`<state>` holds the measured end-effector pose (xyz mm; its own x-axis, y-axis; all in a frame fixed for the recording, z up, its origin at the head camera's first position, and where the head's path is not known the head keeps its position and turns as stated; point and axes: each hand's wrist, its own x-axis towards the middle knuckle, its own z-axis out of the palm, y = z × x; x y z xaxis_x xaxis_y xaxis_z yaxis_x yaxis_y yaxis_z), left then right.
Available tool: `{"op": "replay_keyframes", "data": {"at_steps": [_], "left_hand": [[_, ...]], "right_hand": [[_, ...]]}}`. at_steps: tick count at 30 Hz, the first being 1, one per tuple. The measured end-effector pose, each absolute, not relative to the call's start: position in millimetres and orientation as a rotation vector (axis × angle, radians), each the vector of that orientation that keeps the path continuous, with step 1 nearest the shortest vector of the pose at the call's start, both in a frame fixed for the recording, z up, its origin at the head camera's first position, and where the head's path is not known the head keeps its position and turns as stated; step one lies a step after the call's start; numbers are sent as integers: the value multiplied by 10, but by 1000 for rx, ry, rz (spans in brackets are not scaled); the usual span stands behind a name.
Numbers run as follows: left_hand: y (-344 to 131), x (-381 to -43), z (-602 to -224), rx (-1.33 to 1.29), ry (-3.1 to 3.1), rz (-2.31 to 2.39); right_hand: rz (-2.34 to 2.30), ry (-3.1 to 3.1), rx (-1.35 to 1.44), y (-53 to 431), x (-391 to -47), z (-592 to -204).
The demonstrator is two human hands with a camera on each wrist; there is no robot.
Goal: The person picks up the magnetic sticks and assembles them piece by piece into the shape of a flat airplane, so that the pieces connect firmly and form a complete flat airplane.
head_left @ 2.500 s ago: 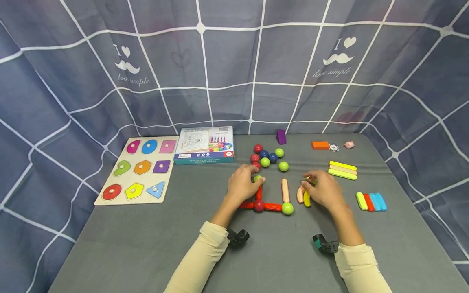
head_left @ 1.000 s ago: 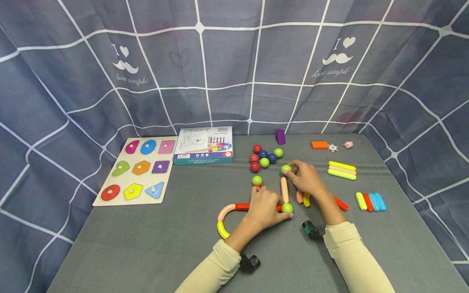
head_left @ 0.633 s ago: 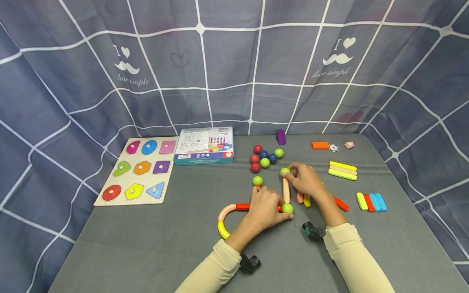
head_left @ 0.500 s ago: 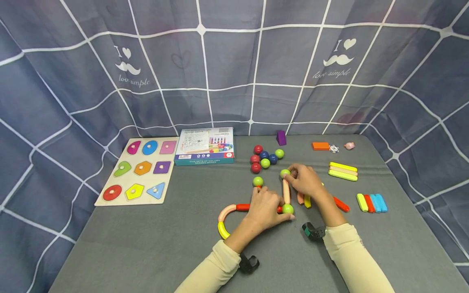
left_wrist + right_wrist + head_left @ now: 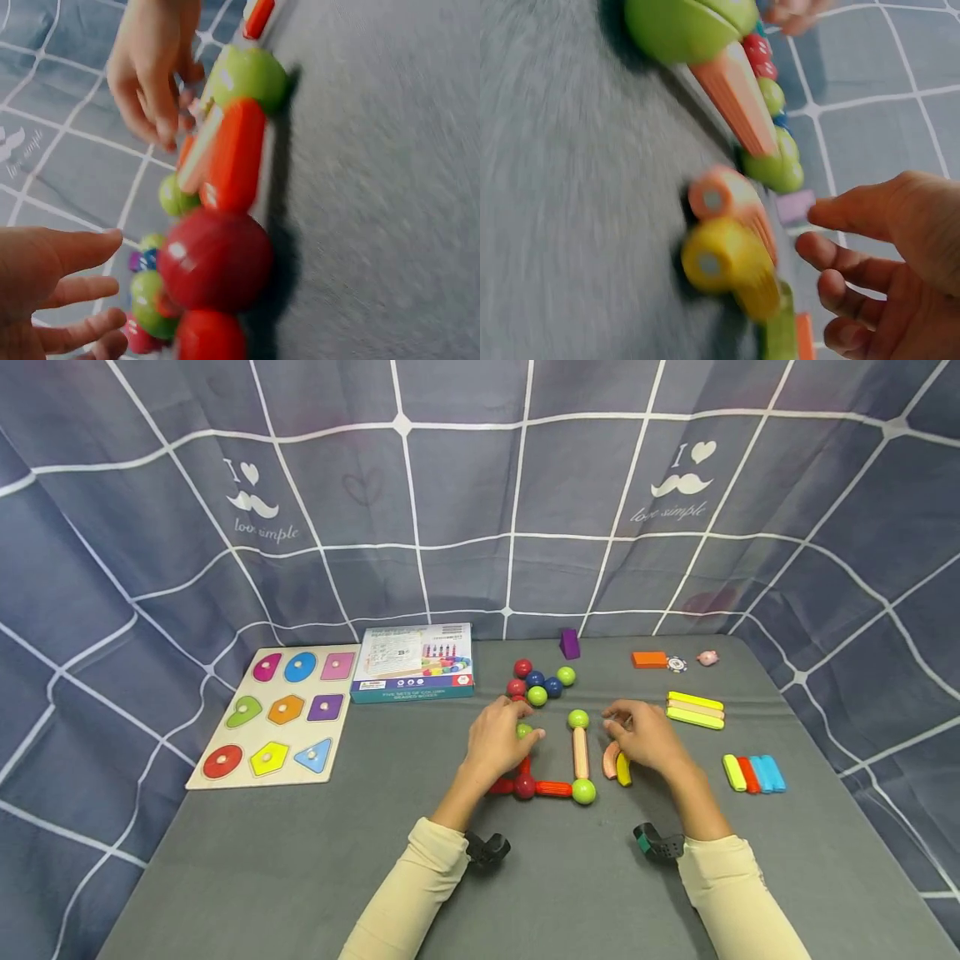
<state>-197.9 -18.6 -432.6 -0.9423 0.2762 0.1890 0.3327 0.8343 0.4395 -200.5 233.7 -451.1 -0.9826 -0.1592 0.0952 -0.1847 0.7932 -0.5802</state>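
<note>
A construction of magnetic-looking sticks and balls lies on the grey table. Its red ball (image 5: 525, 786) joins red sticks (image 5: 553, 789). A green ball (image 5: 582, 792) ends the right one, with a ridged peach stick (image 5: 581, 753) running from it to another green ball (image 5: 577, 719). My left hand (image 5: 495, 739) is beside the left green ball (image 5: 523, 730), fingers spread and gripping nothing in the left wrist view. My right hand (image 5: 647, 737) hovers near the curved peach piece (image 5: 611, 760) and curved yellow piece (image 5: 623, 769), its fingers loosely bent and holding nothing in the right wrist view.
Loose red, blue and green balls (image 5: 552, 687) cluster behind the construction. A shape puzzle board (image 5: 247, 739) and a box (image 5: 412, 660) stand at the left. On the right lie yellow and peach sticks (image 5: 695, 710) and short coloured sticks (image 5: 753, 774).
My right hand has let go of the green ball at the peach stick's far end and moved right. My left hand has left the right red stick and moved up and left.
</note>
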Motion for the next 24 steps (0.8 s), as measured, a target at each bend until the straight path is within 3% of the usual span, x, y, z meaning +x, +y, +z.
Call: {"op": "replay_keyframes", "data": {"at_steps": [9, 24], "left_hand": [[-252, -2066, -4547, -309, -3002, -748], [-249, -2037, -4608, -275, -2991, -783]], "right_hand": [[848, -2972, 533, 2433, -1826, -4511], [694, -3019, 514, 2368, -1789, -4567]]}}
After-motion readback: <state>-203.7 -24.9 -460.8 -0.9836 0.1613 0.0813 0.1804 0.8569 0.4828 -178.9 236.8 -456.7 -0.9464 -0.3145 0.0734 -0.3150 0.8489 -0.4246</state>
